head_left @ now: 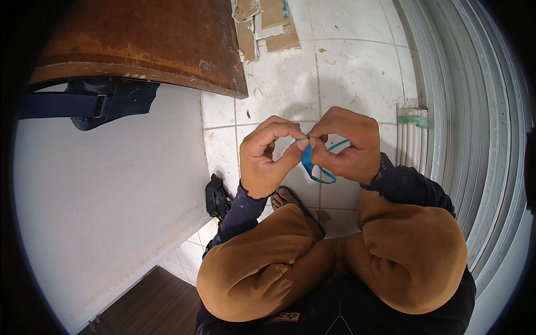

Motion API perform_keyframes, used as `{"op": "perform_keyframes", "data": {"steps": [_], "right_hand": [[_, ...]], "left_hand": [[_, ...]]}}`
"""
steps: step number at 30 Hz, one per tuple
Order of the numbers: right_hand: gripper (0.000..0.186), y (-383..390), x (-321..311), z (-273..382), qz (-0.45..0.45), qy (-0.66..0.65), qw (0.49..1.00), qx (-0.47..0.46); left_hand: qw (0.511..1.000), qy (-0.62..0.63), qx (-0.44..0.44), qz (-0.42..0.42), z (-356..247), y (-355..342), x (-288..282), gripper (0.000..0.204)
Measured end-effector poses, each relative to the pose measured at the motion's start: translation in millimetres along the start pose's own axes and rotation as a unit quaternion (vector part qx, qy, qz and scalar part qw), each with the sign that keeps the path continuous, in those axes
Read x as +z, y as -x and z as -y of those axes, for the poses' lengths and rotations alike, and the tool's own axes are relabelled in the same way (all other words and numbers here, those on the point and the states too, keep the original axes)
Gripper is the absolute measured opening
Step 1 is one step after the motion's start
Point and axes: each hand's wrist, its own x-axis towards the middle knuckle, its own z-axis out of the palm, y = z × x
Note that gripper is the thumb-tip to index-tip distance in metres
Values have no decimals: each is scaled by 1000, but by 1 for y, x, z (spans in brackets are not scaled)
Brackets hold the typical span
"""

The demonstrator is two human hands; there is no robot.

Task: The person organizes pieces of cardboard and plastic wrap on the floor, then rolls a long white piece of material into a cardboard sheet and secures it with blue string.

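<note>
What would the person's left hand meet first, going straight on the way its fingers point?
The left hand points at the right hand, so that hand's fingers would probably come first, though exact depth is unclear.

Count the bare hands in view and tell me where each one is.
2: the bare left hand near the middle of the picture, the bare right hand just right of it, both at a narrow, looped blue strip. No others are visible.

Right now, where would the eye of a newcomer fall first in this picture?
Probably on the bright blue strip, near the centre, where the left hand and right hand meet. Next come the brown trousers below, then the reddish-brown wooden panel at upper left.
</note>
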Motion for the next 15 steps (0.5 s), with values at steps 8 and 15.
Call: {"op": "perform_keyframes", "data": {"steps": [8,15], "right_hand": [[12,5,5,-3,-26,-65,995,67],[9,8,3,-7,-21,-123,980,158]], "left_hand": [[998,50,-8,-31,9,3,13,18],[995,67,-75,-16,7,1,8,16]]}}
